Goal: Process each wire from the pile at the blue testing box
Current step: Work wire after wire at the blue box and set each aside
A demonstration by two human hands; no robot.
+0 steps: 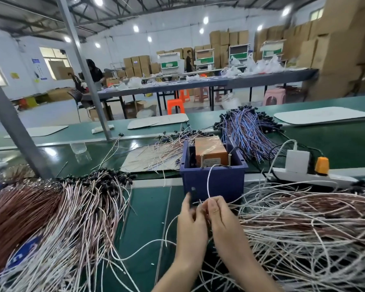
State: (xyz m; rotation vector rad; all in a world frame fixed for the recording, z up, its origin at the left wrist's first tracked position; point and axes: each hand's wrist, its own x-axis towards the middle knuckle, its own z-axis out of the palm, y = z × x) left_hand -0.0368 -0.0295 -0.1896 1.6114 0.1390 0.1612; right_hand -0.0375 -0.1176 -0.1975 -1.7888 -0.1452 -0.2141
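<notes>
Green bench top [143, 218], factory hall behind with stacked cartons. Right hand [223, 224] pinches one white wire [208, 180] between thumb and fingertips, tight grip. Left hand [190, 226] is pressed against it, fingers curled inward, thumb up. It's blurred, so I can't tell whether it holds anything. The wire rises straight from the pinch, up the front wall of the blue testing box [213, 186], and its tip arcs over the rim. Contact inside isn't visible. The box is open-topped and holds an orange block [211, 150] wrapped in clear film, with two metal posts in front of it. The wire pile [303, 228] lies right of the hands and touches the right wrist. A bundle with black ends [61, 207] lies left. Blue-purple wires [247, 131] are behind the box, a power strip [303, 175] to its right.
</notes>
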